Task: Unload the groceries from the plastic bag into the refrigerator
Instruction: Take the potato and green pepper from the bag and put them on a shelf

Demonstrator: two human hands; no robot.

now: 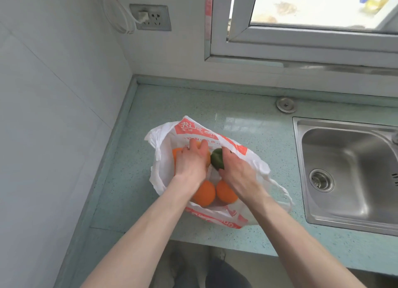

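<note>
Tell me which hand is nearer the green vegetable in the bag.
Right. The right hand touches the green vegetable, fingers along its right side. The left hand lies just left of it, over an orange.

bright window (312, 5) daylight, warped edges

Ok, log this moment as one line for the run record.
stage: unloading bag | left hand: on orange in plastic bag | right hand: on green vegetable | bag: open on counter | fridge: not in view
</note>
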